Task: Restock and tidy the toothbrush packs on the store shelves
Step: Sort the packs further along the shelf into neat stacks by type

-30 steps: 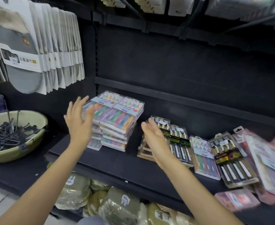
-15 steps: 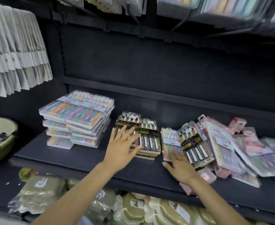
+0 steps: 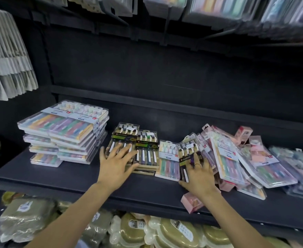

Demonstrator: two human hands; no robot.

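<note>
Reaching over the front lip of a dark store shelf (image 3: 61, 178), a person lays both hands on toothbrush packs. The left hand (image 3: 115, 162) rests with fingers spread and nearly straight across the near end of a black-and-gold pack stack (image 3: 129, 140), gripping nothing. The right hand (image 3: 199, 174) presses flat, fingers extended, on a tilted black-labelled pack (image 3: 187, 154), its thumb running along the pack's near edge; whether the thumb hooks beneath cannot be told.

Bare shelf lies open in front of the stacks on the left side and between the hands, while the back half of the shelf behind the packs is also unoccupied. To the far left a tall, squared stack of pastel multi-packs (image 3: 66, 131) sits well apart from the edge. A pastel pack (image 3: 168, 160) lies flat between the hands.

Every neat pack runs front to back, bristle heads toward the rear wall. To the right, a loose heap of pink packs (image 3: 236, 158) lies skewed at mixed angles, overlapping. A small pink box (image 3: 191, 202) juts over the shelf's front lip just below the right wrist.
</note>
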